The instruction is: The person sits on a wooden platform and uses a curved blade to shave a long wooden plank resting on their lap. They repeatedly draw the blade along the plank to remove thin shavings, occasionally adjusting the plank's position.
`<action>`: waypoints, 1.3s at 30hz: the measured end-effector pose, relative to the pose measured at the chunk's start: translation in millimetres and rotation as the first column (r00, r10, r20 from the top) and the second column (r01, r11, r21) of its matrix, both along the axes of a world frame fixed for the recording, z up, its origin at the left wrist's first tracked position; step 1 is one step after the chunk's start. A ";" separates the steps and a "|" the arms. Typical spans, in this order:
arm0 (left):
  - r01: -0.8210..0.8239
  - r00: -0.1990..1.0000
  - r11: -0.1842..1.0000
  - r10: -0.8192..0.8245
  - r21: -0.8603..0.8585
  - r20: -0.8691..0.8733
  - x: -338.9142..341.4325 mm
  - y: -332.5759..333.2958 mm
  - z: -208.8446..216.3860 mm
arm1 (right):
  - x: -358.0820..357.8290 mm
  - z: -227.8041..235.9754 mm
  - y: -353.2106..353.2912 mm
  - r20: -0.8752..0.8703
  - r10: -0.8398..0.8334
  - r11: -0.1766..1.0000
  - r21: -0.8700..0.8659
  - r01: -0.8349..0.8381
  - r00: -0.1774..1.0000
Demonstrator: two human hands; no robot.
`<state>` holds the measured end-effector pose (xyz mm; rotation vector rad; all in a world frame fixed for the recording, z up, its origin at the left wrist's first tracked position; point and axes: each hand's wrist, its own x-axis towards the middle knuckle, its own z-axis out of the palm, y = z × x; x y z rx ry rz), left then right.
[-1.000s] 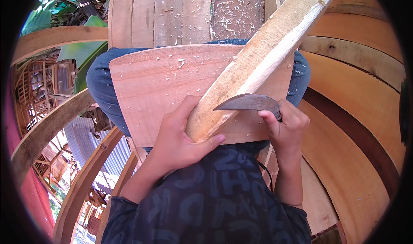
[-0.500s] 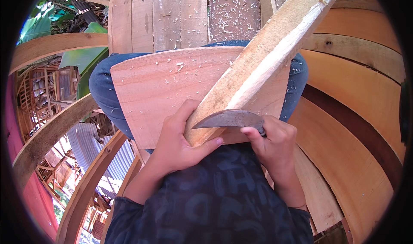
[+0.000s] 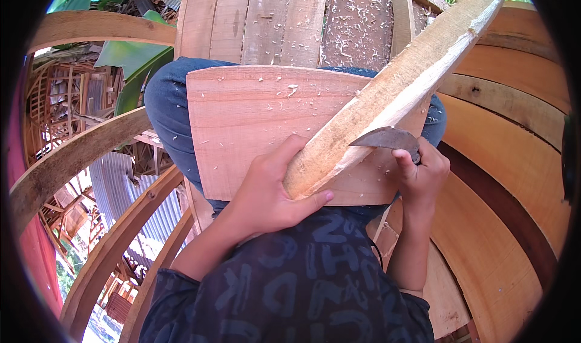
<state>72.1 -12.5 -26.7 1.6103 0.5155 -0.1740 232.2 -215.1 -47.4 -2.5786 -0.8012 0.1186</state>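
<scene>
A long wooden piece (image 3: 387,92) slants from my body up to the far right, a pale freshly cut strip running along its right edge. My left hand (image 3: 266,188) is closed around its near end, thumb on the right side. In my right hand (image 3: 423,167) is a knife with a short curved blade (image 3: 387,138); its handle is mostly hidden by the fingers. The blade lies across the cut edge, tip pointing left. Beneath the wooden piece, a broad flat board (image 3: 248,125) rests across my lap, with a few shavings on it.
Curved planks (image 3: 484,210) line the right side. Bent wooden ribs (image 3: 115,255) stand on the left, with corrugated metal sheets (image 3: 115,179) beyond them. Ahead, a plank floor (image 3: 260,22) carries scattered shavings, thickest on a darker board (image 3: 357,28).
The knife has moved up and right along the edge, away from the left hand, and the pale cut now reaches nearer the close end. The whole view has shifted somewhat.
</scene>
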 end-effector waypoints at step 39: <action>-0.026 0.995 1.000 0.024 0.018 0.093 -1.1 -0.7 -2.1 | -36.7 1.7 2.7 -0.206 0.085 0.990 0.128 -0.059 0.975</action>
